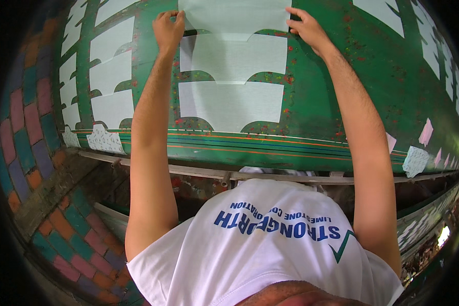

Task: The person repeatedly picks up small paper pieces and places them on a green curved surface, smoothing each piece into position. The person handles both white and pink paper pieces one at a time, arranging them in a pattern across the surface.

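Observation:
A white cloth panel (234,16) spans the gap between my two hands at the far edge of the view; its upper part is cut off. At its left edge my left hand (169,30) is closed, thumb and fingers pinched together. My right hand (308,31) has its thumb and forefinger at the panel's right edge in a looser grip. Nearer to me, a second white panel (234,53) and a third white panel (232,102) lie flat in a column on the green table (321,109). Both have curved cut-outs at their lower corners.
More columns of white panels (112,74) lie on the left, and others (426,35) on the right. Patterned cloth scraps (106,139) and pink scraps (426,131) sit along the near edge. A rail (199,171) runs before my body. Coloured paving (66,239) covers the floor at left.

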{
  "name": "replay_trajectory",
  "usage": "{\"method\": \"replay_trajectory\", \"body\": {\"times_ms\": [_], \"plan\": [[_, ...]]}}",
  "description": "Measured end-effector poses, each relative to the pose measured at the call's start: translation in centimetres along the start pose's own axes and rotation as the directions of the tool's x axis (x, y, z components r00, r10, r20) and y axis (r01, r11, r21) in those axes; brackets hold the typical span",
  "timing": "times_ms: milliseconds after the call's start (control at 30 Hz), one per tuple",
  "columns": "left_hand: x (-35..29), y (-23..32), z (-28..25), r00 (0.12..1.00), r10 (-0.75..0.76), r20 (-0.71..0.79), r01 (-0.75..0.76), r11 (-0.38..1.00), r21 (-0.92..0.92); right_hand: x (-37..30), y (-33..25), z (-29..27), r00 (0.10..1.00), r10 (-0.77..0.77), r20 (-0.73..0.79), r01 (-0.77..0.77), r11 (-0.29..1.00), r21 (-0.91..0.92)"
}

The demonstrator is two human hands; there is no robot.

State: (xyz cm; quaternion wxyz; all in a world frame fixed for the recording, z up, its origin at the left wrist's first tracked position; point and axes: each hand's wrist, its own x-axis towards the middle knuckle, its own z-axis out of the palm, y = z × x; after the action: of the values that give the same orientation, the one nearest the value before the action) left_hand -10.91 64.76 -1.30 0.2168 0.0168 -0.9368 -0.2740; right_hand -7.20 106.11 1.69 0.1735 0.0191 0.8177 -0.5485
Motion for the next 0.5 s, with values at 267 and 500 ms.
{"method": "replay_trajectory", "body": {"times_ms": [267, 500], "plan": [[1.9, -0.4, 4.7, 0.969, 0.231, 0.091, -0.246, 0.839, 0.485, 2.4, 1.8, 0.2, 0.997, -0.069, 0.023, 0.067, 0.996, 0.062], [-1.7, 12.2, 11.7, 0.958, 0.067, 0.279, -0.176, 0.904, 0.389, -0.6, 1.2, 2.1, 0.982, -0.085, -0.166, 0.103, 0.989, 0.102]]}}
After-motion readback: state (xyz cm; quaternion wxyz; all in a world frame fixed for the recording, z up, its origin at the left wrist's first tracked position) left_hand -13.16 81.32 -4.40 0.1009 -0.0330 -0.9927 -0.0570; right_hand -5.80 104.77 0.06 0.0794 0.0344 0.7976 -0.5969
